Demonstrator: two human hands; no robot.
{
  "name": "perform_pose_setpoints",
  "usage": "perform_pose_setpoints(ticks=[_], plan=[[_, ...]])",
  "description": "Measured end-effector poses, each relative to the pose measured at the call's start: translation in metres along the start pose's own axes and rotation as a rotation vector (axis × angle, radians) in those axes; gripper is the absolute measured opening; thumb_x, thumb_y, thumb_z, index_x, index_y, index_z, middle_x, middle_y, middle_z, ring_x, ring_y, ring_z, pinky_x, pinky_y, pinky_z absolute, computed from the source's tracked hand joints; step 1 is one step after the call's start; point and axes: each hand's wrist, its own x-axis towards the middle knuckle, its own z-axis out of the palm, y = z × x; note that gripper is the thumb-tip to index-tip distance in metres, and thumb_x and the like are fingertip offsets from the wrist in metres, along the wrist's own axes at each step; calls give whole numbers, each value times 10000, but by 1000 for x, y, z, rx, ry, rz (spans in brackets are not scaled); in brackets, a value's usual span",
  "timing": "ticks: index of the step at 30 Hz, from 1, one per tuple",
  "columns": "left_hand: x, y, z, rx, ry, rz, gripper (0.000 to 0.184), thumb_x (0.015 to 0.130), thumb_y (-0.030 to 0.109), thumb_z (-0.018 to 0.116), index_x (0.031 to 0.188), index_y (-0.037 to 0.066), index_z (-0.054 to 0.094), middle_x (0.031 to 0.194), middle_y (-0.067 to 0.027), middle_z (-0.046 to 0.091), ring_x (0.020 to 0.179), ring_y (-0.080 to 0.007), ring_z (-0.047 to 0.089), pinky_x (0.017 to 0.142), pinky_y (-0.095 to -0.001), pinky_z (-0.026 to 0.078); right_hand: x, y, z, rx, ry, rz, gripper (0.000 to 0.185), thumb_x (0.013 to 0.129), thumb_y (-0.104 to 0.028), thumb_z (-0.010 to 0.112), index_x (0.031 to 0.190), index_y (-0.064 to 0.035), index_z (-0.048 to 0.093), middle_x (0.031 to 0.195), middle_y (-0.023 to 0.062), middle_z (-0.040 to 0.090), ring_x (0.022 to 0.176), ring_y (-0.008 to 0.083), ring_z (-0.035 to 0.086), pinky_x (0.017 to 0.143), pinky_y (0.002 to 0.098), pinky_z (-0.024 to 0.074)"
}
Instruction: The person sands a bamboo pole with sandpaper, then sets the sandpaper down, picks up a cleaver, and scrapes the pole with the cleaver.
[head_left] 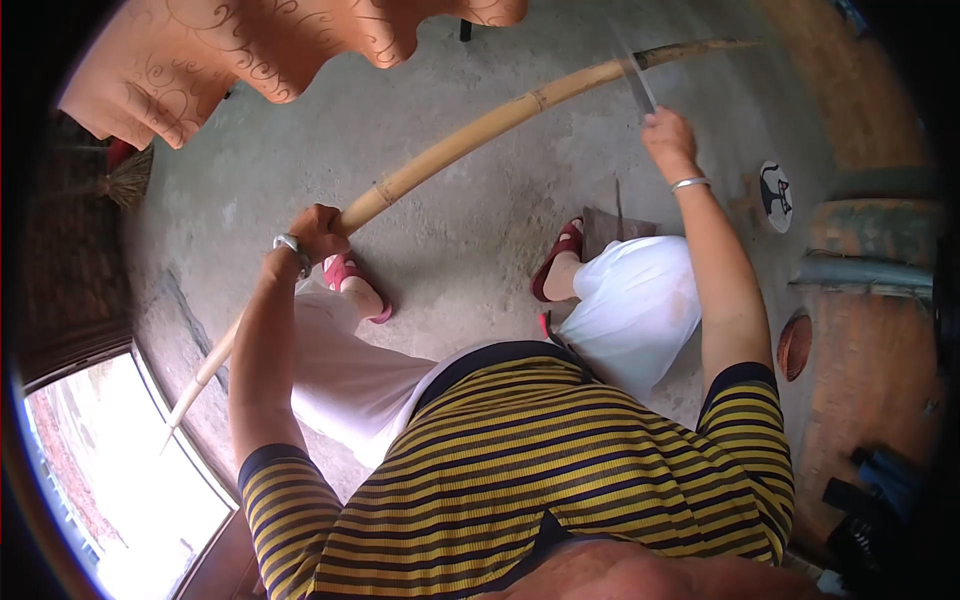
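Note:
A long bamboo pole runs slantwise across the view, from low on the left to the upper right. My left hand is wrapped round it near my left knee, with a bracelet on the wrist. In my right hand is the handle of a knife, held in a closed grip. Motion smears the knife's blade, which crosses the pole close to a dark joint toward its far end. Whether the blade touches the bamboo or has cut into it, I cannot tell.
A scalloped orange cloth hangs at the upper left. Beside it on the left is a straw broom. Near the right wall are a round cat-pattern mat and a woven basket. A bright doorway opens at the lower left.

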Motion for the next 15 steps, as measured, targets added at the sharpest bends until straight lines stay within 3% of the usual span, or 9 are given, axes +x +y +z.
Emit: perform_pose_setpoints(ticks=[3, 5, 8, 9, 12, 15], plan=[[7, -8, 14, 15, -24, 13, 323, 590, 166, 668, 868, 2, 646, 797, -175, 653, 755, -298, 631, 676, -374, 485, -45, -43, 21, -7, -236, -305, 96, 699, -160, 572, 749, -82, 599, 804, 189, 623, 784, 414, 583, 686, 477, 474], [4, -6, 13, 26, -56, -2, 311, 602, 157, 656, 876, 10, 650, 807, -173, 656, 752, -300, 630, 682, -375, 485, -69, -68, 20, 155, -255, -423, 164, 746, -202, 597, 748, -39, 608, 775, 225, 606, 771, 410, 586, 659, 472, 470], [0, -7, 11, 12, -36, -25, 305, 614, 155, 646, 885, 14, 653, 824, -182, 657, 761, -316, 629, 695, -383, 487, -55, -43, 29, 402, -386, -247, 253, 778, -244, 618, 728, 2, 588, 688, 210, 604, 635, 323, 613, 569, 421, 473], [-3, -8, 12, 7, -24, -32, 305, 618, 156, 645, 887, 14, 654, 831, -187, 657, 766, -324, 629, 699, -387, 487, -47, -50, 3, 599, -594, 156, 292, 789, -247, 631, 675, 10, 554, 587, 134, 561, 486, 211, 555, 460, 357, 436], [-3, -14, 17, 76, -34, -50, 308, 617, 162, 650, 886, 11, 653, 828, -200, 650, 781, -349, 626, 703, -396, 487, -17, -20, 8, 829, -383, 333, 270, 823, -224, 609, 687, -2, 537, 539, 56, 495, 411, 141, 466, 393, 313, 381], [-2, -29, 26, 76, 82, 23, 228, 584, 113, 632, 781, -1, 617, 691, -178, 616, 638, -283, 588, 618, -382, 463, -18, -15, 16, 944, -387, 421, 242, 834, -215, 610, 741, -3, 538, 524, 55, 481, 404, 156, 453, 389, 313, 370]])
